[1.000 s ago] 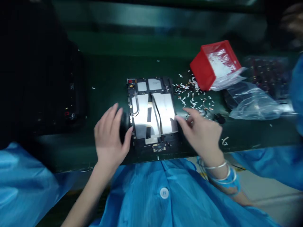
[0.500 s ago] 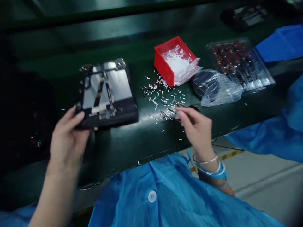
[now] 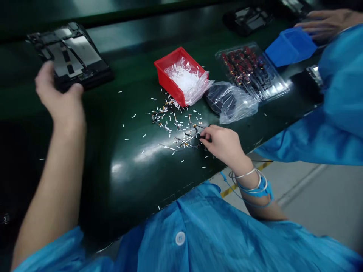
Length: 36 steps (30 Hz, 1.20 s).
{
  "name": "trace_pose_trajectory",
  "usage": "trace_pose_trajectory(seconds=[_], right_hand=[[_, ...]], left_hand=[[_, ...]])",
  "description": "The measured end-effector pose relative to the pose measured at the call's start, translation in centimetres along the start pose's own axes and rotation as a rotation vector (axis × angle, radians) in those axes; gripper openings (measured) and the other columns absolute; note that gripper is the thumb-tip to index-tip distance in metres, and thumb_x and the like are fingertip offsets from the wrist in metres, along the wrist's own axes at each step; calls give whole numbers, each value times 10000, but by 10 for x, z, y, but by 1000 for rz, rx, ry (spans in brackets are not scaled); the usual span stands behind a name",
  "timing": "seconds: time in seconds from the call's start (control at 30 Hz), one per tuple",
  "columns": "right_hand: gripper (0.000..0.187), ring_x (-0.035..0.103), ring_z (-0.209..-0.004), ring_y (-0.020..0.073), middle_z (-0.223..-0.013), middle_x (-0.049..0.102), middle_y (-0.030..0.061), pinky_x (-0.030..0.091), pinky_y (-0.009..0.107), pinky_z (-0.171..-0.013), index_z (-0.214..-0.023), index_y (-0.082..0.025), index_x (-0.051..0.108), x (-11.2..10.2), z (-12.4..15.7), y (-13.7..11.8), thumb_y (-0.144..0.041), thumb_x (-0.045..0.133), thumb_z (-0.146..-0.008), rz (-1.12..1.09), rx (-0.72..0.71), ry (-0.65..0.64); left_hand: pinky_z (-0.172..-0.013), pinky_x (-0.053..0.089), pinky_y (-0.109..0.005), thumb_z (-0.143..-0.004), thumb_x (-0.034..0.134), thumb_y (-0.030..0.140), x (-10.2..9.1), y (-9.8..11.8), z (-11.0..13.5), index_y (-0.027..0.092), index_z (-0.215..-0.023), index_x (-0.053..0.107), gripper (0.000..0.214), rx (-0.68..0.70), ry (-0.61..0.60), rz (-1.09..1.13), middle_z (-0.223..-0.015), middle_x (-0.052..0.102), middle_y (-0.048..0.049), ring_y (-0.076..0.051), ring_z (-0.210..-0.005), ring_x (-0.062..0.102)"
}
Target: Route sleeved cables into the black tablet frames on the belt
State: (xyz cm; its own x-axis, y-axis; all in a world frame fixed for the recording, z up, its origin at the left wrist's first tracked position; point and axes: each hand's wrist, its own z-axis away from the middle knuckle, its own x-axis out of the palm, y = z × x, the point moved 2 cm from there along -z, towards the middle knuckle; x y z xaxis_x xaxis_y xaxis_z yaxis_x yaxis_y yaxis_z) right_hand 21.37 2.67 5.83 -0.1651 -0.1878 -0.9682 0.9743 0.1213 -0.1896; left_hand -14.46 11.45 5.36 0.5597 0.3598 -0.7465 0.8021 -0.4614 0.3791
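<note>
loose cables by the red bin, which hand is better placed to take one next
Probably the right hand: it is at the loose cables, while the left hand is at the dark device, farther off.

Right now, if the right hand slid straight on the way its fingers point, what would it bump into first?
Probably the thin wires scattered just past the fingertips of the right hand. The fingers may even be touching some already; how high they are above the table is hard to tell.
</note>
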Motion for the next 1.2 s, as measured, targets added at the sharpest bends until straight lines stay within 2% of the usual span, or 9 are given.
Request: trace_pose_trajectory(seconds=[0.03, 0.1, 0.2, 0.27, 0.57, 0.67, 0.8, 1.07, 1.2], right_hand=[[98, 568, -677, 160, -765, 663, 14, 299, 267, -555, -767, -215, 669, 0, -4, -1, -158, 590, -753, 16, -16, -28], [124, 563, -660, 146, -730, 661, 4, 309, 260, -561, -727, -207, 662, -1, -12, 0, -125, 570, -738, 28, -27, -94], [127, 572, -648, 140, -694, 666, -5, 333, 255, -574, -711, -201, 669, -2, -18, 0, -128, 566, -726, 30, -20, -165], [129, 587, -658, 146, -703, 678, -2, 340, 258, -577, -729, -203, 683, -3, -20, -2, -146, 567, -731, 66, -22, -168], [80, 601, -614, 172, -642, 680, 9, 311, 268, -521, -653, -204, 670, -11, 4, 10, -157, 608, -675, 206, 124, -93], [42, 584, -579, 145, -623, 655, -9, 356, 252, -513, -666, -200, 645, -12, 30, 15, -169, 635, -692, 76, 115, 200], [133, 590, -606, 134, -664, 655, 26, 429, 249, -541, -709, -178, 632, 9, 70, -3, -182, 567, -825, 47, -158, 619], [57, 630, -657, 122, -751, 691, 35, 511, 236, -588, -849, -184, 660, 47, 100, -5, -152, 615, -837, -232, -304, 636], [78, 622, -656, 129, -747, 677, 31, 496, 246, -567, -817, -196, 671, 40, 89, 17, -151, 608, -833, -258, -201, 702]], left_hand=[[-846, 412, -567, -988, 351, 379, 3, 30, 9, 199, -1338, 411, 398, -45, 154, 44, -1414, 454, -53, -266, -1293, 416], [-960, 439, -515, -954, 438, 262, 21, 94, 29, 119, -1186, 561, 299, 86, 75, 158, -1291, 578, -60, -259, -1225, 505], [-967, 492, -391, -932, 437, 179, 53, 168, 59, 125, -1110, 622, 262, 372, -274, 216, -1235, 642, -69, -206, -1175, 574], [-1009, 452, -411, -934, 434, 190, 70, 189, 76, 109, -1176, 606, 308, 516, -466, 167, -1317, 587, -102, -239, -1253, 515], [-1053, 396, -395, -942, 437, 267, 90, 182, 89, 34, -1309, 512, 441, 431, -508, 31, -1406, 493, -145, -265, -1317, 442], [-1056, 398, -403, -935, 448, 271, 91, 183, 90, 49, -1308, 514, 439, 416, -500, 43, -1410, 488, -150, -265, -1320, 439], [-1042, 419, -441, -925, 451, 231, 92, 180, 91, 67, -1264, 540, 387, 371, -459, 111, -1400, 492, -173, -281, -1319, 437], [-1002, 457, -433, -894, 410, 54, 78, 180, 88, 130, -1202, 544, 345, 325, -220, 304, -1309, 577, -135, -228, -1277, 482], [-1043, 409, -420, -918, 430, 139, 79, 205, 101, 75, -1240, 543, 347, 494, -396, 229, -1373, 528, -144, -254, -1302, 455]])
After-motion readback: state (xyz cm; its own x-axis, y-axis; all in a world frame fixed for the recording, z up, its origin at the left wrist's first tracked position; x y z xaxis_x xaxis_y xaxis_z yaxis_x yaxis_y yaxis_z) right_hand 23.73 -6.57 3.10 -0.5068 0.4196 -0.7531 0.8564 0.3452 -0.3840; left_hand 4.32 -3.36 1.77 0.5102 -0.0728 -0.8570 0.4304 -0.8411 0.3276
